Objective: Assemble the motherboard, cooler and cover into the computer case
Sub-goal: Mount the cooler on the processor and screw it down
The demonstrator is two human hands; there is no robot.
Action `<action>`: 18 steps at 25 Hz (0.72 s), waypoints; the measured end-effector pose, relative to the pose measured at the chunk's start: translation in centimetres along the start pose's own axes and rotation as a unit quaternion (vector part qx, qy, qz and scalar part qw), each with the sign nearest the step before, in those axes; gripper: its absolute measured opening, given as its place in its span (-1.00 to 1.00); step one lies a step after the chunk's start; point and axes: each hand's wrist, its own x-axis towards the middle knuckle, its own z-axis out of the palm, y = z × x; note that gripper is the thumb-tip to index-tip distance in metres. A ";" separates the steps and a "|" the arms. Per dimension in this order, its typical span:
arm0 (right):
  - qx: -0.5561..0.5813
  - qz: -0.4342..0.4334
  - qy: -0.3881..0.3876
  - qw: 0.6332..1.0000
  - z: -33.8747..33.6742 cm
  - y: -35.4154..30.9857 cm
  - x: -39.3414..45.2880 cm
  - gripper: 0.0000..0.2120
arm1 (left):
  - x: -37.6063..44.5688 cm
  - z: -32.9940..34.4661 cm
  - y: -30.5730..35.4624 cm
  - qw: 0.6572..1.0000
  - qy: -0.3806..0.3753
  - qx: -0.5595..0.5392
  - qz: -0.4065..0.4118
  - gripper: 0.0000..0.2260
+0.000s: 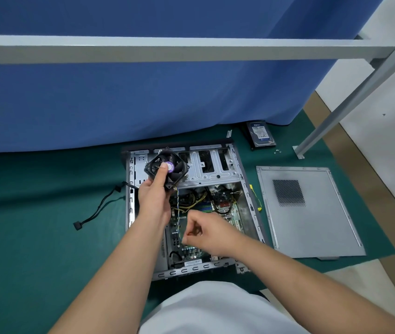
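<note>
An open grey computer case (251, 208) lies flat on the green mat, and the green motherboard (230, 213) sits inside it. My left hand (154, 196) grips the black cooler (167, 168), a fan with a purple hub label, and holds it above the case's upper left part with my thumb across the fan. A thin multicoloured fan cable (178, 213) hangs from the cooler down to my right hand (206, 231), which pinches it over the motherboard. The grey side cover (312, 213) with a mesh vent lies flat to the right of the case.
A hard drive (261, 136) lies behind the case by the blue curtain, with small screws (277, 151) near it. A black cable (100, 208) with connectors trails left of the case. A grey metal frame bar crosses overhead, with its leg (298, 151) at the right.
</note>
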 end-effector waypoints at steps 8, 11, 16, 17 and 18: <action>-0.012 -0.065 -0.007 0.998 0.1 -2.0 0.2 -0.76 | 0.0 -0.2 -0.1 1.000 -0.006 -0.021 0.018 -0.69; -0.042 -0.002 -0.003 0.999 0.4 -0.8 0.6 -0.81 | 0.3 0.0 0.8 1.000 -0.009 -0.023 0.005 -0.75; -0.128 0.035 -0.007 0.991 -2.0 0.3 0.9 -0.82 | 0.3 -0.6 1.4 0.999 -0.020 0.025 -0.014 -0.53; -0.170 0.028 -0.001 0.985 -2.9 0.2 1.1 -0.75 | 0.3 -0.8 1.5 0.998 -0.025 0.052 -0.017 -0.53; -0.202 0.012 0.021 0.979 -3.8 0.0 1.3 -0.71 | 0.2 -1.0 1.6 0.996 -0.036 0.079 -0.021 -0.54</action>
